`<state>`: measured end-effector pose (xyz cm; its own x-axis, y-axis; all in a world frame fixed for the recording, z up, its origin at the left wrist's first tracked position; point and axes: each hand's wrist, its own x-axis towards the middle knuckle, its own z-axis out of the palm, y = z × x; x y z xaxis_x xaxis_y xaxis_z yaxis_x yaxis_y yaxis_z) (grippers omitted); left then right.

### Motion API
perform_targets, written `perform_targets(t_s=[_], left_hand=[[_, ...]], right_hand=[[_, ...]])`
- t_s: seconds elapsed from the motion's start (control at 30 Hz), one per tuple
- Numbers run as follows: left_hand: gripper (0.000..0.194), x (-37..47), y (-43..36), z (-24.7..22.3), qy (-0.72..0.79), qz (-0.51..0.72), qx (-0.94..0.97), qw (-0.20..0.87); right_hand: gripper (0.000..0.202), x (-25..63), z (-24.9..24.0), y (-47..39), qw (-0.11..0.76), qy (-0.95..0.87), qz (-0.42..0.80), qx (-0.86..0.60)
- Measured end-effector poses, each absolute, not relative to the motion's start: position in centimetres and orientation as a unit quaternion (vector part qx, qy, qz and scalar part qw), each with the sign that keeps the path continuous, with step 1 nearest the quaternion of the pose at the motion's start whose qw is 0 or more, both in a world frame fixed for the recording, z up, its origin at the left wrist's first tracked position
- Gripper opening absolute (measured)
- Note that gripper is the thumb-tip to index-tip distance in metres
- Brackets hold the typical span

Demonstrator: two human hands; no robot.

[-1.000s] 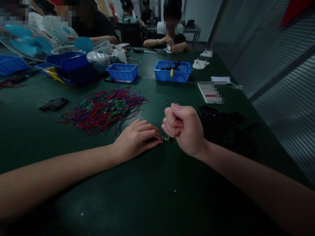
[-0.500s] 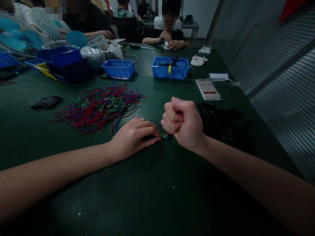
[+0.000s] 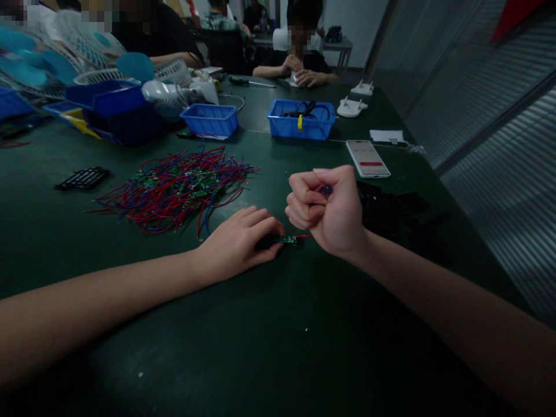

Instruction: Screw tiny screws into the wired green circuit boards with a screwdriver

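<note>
We're baring more circuit board point(image 3: 291, 240).
Our left hand point(image 3: 241, 242) is loosening, grip unclear; our right hand point(image 3: 328, 211) is clutching something purplish point(image 3: 326, 190).

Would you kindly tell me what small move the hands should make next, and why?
I would probably steady the small green circuit board with the left hand: that hand is at the board's left end, while the red wire juts from the other end towards the right hand, which is closed in a fist, so whatever it may hold is mostly hidden.
</note>
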<state>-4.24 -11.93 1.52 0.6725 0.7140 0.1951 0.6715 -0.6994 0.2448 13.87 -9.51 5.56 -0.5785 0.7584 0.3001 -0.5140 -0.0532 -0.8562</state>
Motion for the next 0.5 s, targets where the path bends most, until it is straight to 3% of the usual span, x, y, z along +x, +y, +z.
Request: perform_targets(t_s=[0.33, 0.43, 0.5], left_hand=[[0.025, -4.3, -11.9, 1.3, 0.367, 0.148, 0.915, 0.082], [0.024, -4.4, -11.9, 1.2, 0.363, 0.152, 0.915, 0.093], [0.024, -4.5, -11.8, 1.1, 0.36, 0.163, 0.914, 0.09]], right_hand=[[0.04, 14.2, 5.7, -9.3, 0.447, -0.506, 0.725, -0.136], [0.039, 14.0, 6.2, -9.4, 0.398, -0.537, 0.732, -0.131], [0.028, 13.9, 6.6, -9.5, 0.359, -0.553, 0.738, -0.144]])
